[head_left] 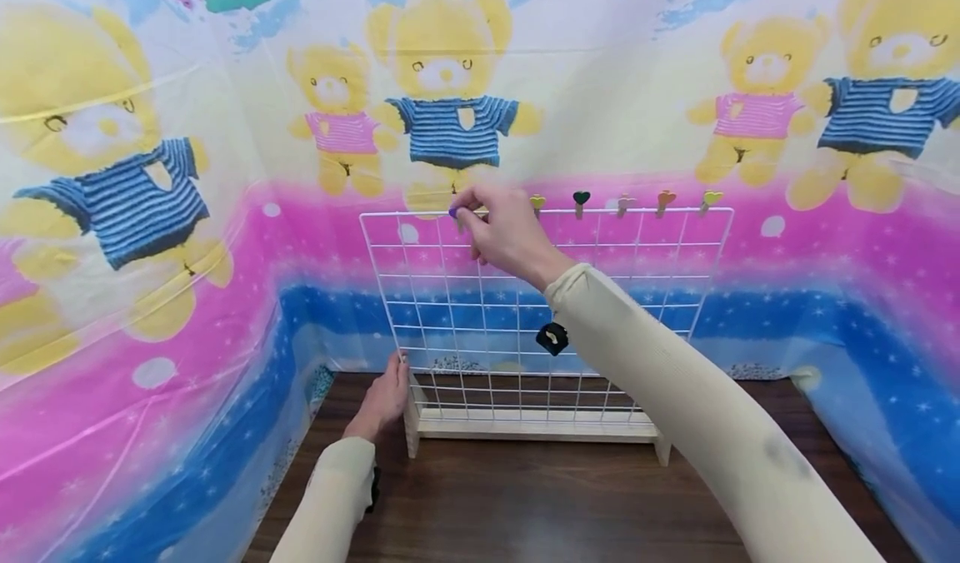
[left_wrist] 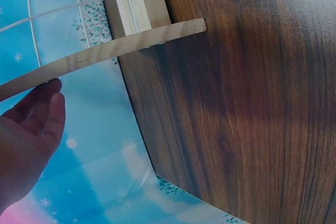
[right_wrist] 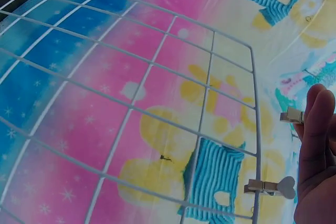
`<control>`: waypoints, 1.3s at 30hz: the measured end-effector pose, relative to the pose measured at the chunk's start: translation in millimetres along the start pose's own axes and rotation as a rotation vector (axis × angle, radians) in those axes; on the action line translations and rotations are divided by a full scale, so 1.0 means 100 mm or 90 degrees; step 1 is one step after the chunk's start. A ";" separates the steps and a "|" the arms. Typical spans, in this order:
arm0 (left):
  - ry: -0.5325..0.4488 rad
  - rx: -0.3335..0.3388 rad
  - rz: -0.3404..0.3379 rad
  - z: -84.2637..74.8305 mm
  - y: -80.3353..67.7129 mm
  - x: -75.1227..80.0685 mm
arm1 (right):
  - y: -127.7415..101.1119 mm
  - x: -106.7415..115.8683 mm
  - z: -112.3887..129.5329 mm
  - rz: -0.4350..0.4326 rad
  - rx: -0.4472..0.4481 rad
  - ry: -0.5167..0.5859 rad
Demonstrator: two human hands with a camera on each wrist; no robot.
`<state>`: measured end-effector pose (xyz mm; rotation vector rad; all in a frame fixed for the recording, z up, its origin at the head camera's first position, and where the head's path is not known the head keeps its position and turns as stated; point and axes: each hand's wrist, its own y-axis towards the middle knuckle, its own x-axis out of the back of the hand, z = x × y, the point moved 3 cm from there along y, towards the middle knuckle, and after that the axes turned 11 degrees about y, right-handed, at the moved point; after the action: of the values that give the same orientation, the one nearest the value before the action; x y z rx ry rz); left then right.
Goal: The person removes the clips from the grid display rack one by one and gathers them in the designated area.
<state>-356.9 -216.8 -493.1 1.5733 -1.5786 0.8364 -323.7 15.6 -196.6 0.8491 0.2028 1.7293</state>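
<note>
A white wire grid panel (head_left: 525,313) stands upright in a wooden base (head_left: 536,425) on a dark wooden table (head_left: 525,505). At the grid's top rail my right hand (head_left: 462,213) pinches a purple heart clip (head_left: 453,211) between thumb and forefinger. In the right wrist view the fingers (right_wrist: 315,150) hold a wooden clip (right_wrist: 292,115), and another heart clip (right_wrist: 270,186) sits on the rail below it. My left hand (head_left: 395,377) rests with straight fingers against the grid's lower left edge, beside the wooden foot (left_wrist: 105,51).
Several more heart clips hang along the top rail to the right: yellow (head_left: 537,203), dark green (head_left: 581,199), pink (head_left: 625,203), orange (head_left: 664,199). A teddy-bear printed plastic sheet (head_left: 150,213) walls in the table at the back and both sides.
</note>
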 end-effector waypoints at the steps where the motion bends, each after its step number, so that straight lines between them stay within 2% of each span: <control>1: 0.002 0.000 0.001 0.00 0.00 0.00 | -0.04 0.01 -0.02 0.009 -0.002 0.001; 7: 0.010 0.009 0.004 0.02 -0.02 0.01 | -0.35 -0.01 -0.17 0.050 -0.012 0.008; 17: 0.001 0.001 0.016 0.02 -0.02 0.00 | -0.82 -0.05 -0.56 0.048 -0.045 0.043; 26: -0.005 0.011 0.025 0.01 0.00 0.01 | -1.19 -0.10 -0.95 0.037 -0.132 0.066; 33: 0.004 0.006 0.019 0.00 0.01 0.01 | -1.44 -0.22 -1.32 0.027 -0.213 0.137; 39: 0.007 -0.007 0.011 -0.03 -0.01 0.01 | -1.67 -0.36 -1.61 0.031 -0.242 0.170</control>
<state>-355.8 -214.8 -490.6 1.5475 -1.5879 0.8435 -292.6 86.3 -418.6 0.3475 0.0269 1.8472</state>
